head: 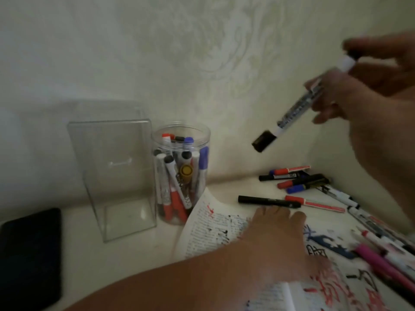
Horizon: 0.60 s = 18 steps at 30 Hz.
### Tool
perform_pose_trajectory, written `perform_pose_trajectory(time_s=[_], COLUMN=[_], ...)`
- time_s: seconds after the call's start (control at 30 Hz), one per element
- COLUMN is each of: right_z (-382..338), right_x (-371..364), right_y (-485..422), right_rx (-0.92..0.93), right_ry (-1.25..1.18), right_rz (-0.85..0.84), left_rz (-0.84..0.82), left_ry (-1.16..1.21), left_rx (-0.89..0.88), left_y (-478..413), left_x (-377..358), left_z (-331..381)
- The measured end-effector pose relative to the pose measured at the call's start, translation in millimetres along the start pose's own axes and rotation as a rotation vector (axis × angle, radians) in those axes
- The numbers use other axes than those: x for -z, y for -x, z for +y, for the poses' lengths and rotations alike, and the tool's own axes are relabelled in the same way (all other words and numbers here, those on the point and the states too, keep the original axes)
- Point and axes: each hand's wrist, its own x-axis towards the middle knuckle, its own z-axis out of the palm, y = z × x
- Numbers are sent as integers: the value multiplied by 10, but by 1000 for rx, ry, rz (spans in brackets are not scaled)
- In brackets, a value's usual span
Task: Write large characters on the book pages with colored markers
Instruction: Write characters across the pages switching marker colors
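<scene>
Showing the book (208, 227) lying open at the near right of the table, with large red, blue and black strokes over its print. Pressing on the left page with the left hand (280, 234), fingers straight and laid flat, gripping nothing, most likely pinning the paper against lifting under a marker tip. Holding a black-capped marker (301, 106) well above the book at the far right in the right hand (341, 97), fingers curled round the white barrel, cap end pointing down and left; blurring too much for telling the exact finger placement at the upper end. Judging the writing stroke as not yet begun, with the cap apparently on. Keeping spare colours within reach: loose markers (292, 178) heaped at the far right by the wall, a black pen (269, 202) and a red marker (314, 204) just beyond the left fingertips, pink markers (381, 263) across the right page. Showing, left of the book and close to its far page corner, a clear jar (203, 129) packed with upright markers; further left, just beside it, a clear plastic box (112, 167); at the near left edge, a flat dark object (29, 254), possibly a phone. Resting all of this on a pale tabletop (134, 254) meeting a cream wall (202, 52) with an embossed pattern, under dim light.
</scene>
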Motion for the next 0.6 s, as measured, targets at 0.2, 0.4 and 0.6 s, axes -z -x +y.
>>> perform_pose_trajectory(time_s=[0.2,0.4,0.6], right_z=[-230,98,247], right_x=[-879,-1176,-1240], right_y=[-348,-361,-283], right_rx=[157,76,-43], right_ry=[83,320,586], right_rz=[-125,-238,-583], left_rz=[22,133,220], left_ry=[40,75,73], left_rx=[1,-22,-38], left_y=[-33,-62,-81], left_x=[-10,-109,-180], left_z=[3,-29,-41])
